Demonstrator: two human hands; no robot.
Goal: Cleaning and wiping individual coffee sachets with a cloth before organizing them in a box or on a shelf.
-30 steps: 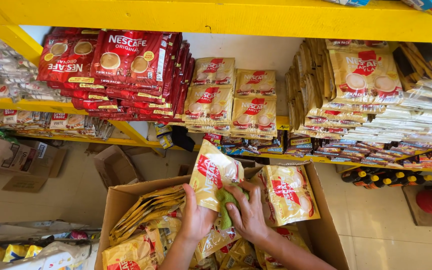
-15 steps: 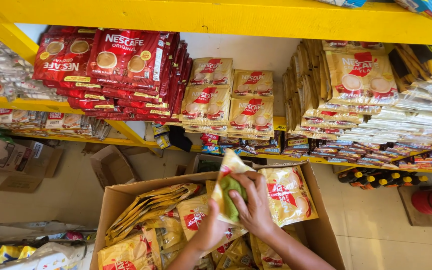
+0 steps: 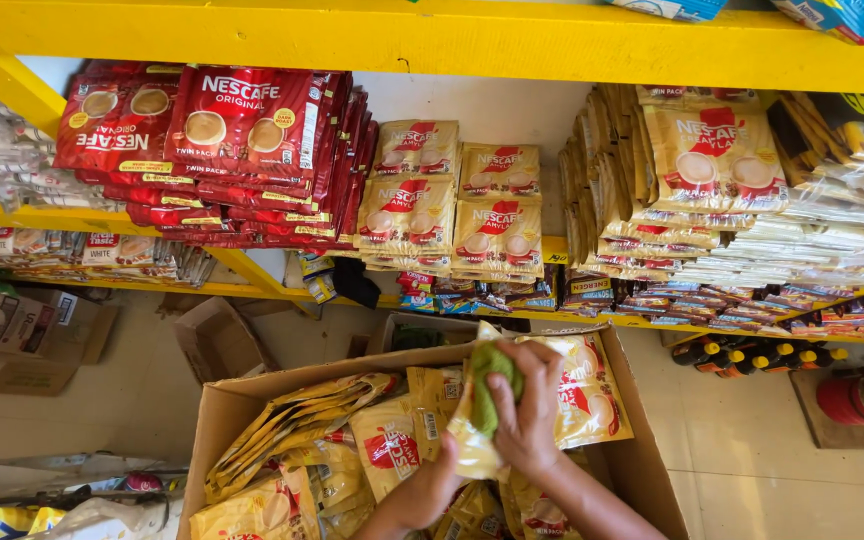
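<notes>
Two hands, right hand (image 3: pixel 532 415) pressing soft green cloth (image 3: pixel 492 395), glossy yellow sachet (image 3: pixel 472 450)

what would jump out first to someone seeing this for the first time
Probably the yellow shelf across the top, packed with red coffee packs at upper left and gold sachet packs at right. Next, low in the middle, the right hand presses a green cloth against a gold sachet that the left hand supports from below, over an open cardboard box full of similar sachets.
</notes>
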